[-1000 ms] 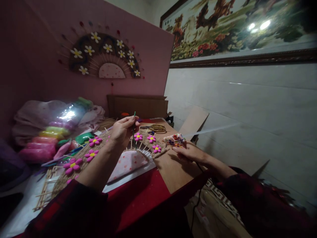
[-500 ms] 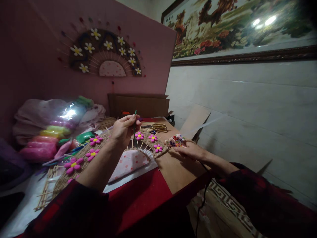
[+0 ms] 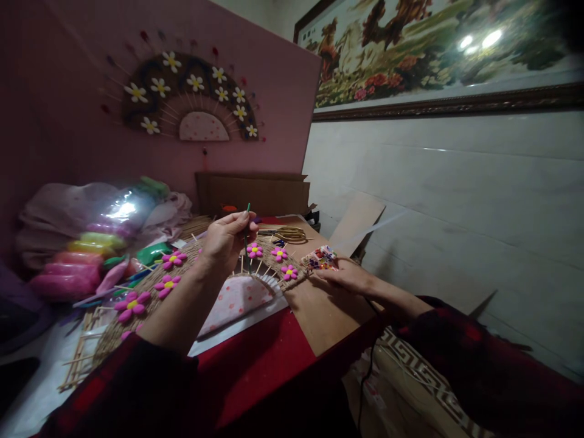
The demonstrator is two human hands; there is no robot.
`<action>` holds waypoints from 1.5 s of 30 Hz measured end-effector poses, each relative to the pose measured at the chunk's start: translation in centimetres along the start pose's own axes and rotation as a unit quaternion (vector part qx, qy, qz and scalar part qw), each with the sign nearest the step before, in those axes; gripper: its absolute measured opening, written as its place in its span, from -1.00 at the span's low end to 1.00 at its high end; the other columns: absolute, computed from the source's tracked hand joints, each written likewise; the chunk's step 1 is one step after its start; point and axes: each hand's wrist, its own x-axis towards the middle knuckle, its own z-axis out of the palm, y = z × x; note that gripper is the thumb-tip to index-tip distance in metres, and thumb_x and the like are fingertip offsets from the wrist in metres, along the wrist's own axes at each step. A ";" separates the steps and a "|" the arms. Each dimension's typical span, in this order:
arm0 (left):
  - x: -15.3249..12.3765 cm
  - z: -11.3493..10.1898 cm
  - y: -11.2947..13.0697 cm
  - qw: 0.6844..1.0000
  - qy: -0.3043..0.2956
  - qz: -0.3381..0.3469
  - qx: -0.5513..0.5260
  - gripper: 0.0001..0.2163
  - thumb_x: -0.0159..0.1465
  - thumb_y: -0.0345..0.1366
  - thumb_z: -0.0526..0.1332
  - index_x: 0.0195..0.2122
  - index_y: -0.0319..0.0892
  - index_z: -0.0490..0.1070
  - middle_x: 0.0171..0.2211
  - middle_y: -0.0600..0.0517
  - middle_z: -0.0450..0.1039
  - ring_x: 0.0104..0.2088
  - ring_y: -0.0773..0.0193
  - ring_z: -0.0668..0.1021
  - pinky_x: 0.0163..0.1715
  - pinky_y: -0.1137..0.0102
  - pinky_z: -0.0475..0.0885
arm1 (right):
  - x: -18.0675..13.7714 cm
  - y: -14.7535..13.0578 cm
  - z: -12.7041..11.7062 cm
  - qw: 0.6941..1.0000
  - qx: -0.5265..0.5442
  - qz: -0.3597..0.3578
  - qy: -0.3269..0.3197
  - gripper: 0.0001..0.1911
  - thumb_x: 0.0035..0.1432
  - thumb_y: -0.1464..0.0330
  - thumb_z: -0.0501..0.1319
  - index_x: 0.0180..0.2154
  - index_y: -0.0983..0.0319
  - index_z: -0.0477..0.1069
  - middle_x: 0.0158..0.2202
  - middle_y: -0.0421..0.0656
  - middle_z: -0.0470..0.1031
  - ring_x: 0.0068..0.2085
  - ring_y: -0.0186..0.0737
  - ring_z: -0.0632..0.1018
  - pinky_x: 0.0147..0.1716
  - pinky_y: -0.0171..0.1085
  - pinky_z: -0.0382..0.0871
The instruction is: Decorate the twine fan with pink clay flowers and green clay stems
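Observation:
My left hand (image 3: pixel 223 240) pinches a thin dark green strip (image 3: pixel 247 258) upright between thumb and fingers. The strip's lower end comes down by the sticks of a fan-shaped woven craft piece (image 3: pixel 298 278) on the table. Pink clay flowers (image 3: pixel 289 272) with yellow centres dot its twine band, and a half-round panel (image 3: pixel 241 298) of pale dotted cloth forms its base. At the right, my right hand (image 3: pixel 349 278) is closed around a small colourful patterned thing (image 3: pixel 320 258), whose kind I cannot make out. The fingers' far side is hidden.
Gold-handled scissors (image 3: pixel 292 234) lie behind the craft piece. Bags of coloured clay (image 3: pixel 86 258) are heaped at the left. A cardboard sheet (image 3: pixel 331 322) covers the table's right side. A black cord (image 3: pixel 367 377) hangs below. A finished fan (image 3: pixel 196 100) decorates the pink board behind.
The whole view has shifted slightly, so things sit a little further left. My right hand has tilted slightly around the colourful thing; my left hand still pinches the green strip.

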 end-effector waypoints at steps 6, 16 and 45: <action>-0.2 0.1 0.1 1.000 -0.005 0.005 -0.007 -0.90 0.03 -0.39 0.30 -0.44 -0.33 0.48 -0.62 0.04 0.41 -0.60 0.42 0.42 -0.55 0.50 0.35 | 0.0 -0.9 0.2 1.000 -0.008 0.018 -0.009 -0.59 0.00 0.10 0.16 -0.65 0.26 0.23 -0.75 -0.27 0.22 -0.73 -0.45 0.21 -0.75 -0.39 0.04; -0.5 0.3 0.4 1.000 -0.005 -0.002 -0.011 -0.92 0.07 -0.42 0.26 -0.42 -0.34 0.47 -0.63 0.04 0.41 -0.60 0.42 0.43 -0.56 0.51 0.34 | 0.1 -3.1 0.9 0.999 -0.007 0.012 -0.048 -0.60 0.06 0.14 0.13 -0.65 0.24 0.16 -0.76 -0.31 0.15 -0.73 -0.47 0.20 -0.76 -0.43 0.05; -0.5 0.4 0.9 1.000 -0.007 0.009 -0.020 -0.94 0.11 -0.45 0.22 -0.43 -0.34 0.47 -0.64 0.04 0.42 -0.62 0.43 0.43 -0.57 0.52 0.36 | -0.8 -0.4 0.3 0.998 -0.051 0.024 -0.014 -0.63 -0.02 0.14 0.16 -0.66 0.24 0.18 -0.75 -0.29 0.17 -0.70 -0.45 0.17 -0.71 -0.39 -0.01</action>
